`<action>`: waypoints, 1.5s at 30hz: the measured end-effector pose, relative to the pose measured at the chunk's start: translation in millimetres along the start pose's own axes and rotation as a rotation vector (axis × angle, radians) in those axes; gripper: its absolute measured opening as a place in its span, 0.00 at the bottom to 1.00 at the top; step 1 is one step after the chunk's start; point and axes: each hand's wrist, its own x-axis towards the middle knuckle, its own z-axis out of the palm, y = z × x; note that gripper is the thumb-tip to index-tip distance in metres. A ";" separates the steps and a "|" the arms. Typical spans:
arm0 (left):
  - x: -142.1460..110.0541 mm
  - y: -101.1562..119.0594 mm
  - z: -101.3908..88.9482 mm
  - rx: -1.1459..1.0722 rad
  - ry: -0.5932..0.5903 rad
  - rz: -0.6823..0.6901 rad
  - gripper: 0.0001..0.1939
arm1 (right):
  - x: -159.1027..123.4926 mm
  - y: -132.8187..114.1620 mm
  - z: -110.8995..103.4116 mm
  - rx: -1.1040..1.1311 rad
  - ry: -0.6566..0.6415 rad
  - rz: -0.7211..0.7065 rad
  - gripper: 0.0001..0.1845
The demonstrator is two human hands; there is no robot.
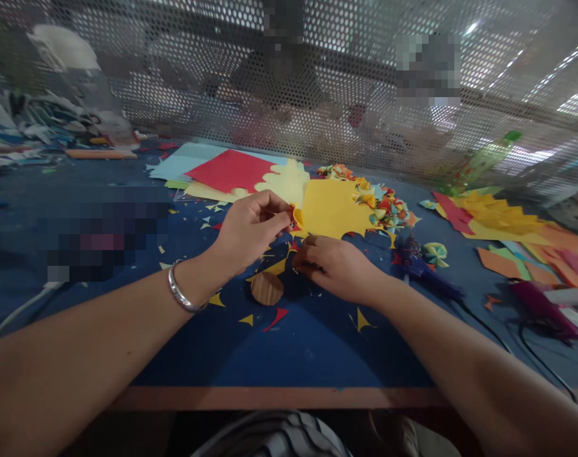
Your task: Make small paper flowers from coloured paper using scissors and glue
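Note:
My left hand (251, 225), with a silver bangle (179, 291) on its wrist, pinches a small curved yellow paper piece (297, 216) between thumb and forefinger. Close by on the right, my right hand (334, 266) is curled low over the table, its fingers drawn together; whatever they hold is hidden. Just beyond both hands lies a yellow sheet (334, 206) with rounded bites cut from its edges. A round wooden disc (267, 289) rests on the blue tabletop below my left hand, among yellow and red paper scraps (276, 318).
A heap of small folded paper pieces (391, 208) sits right of the yellow sheet. Red (229, 170) and light blue sheets (184, 162) lie behind. A purple corded tool (429, 274) and a magenta tool (551, 308) are rightward. A perforated metal screen (198, 95) stands behind.

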 end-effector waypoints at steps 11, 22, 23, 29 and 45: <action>-1.9 4.8 -0.1 -0.097 -0.062 -0.096 0.03 | -6.8 3.2 -6.5 0.089 0.098 0.080 0.06; -9.7 9.1 1.0 -0.018 -0.488 -0.071 0.06 | -15.8 9.8 -20.3 0.386 0.275 0.253 0.04; -10.0 8.8 0.7 -0.001 -0.511 -0.063 0.06 | -16.0 9.7 -20.4 0.406 0.270 0.267 0.04; -9.8 11.2 -0.8 0.018 -0.581 -0.077 0.05 | -17.1 7.8 -20.7 0.484 0.254 0.291 0.05; -4.7 10.9 -6.7 -0.178 -0.479 -0.129 0.04 | -18.0 9.6 -20.6 0.703 0.232 0.346 0.09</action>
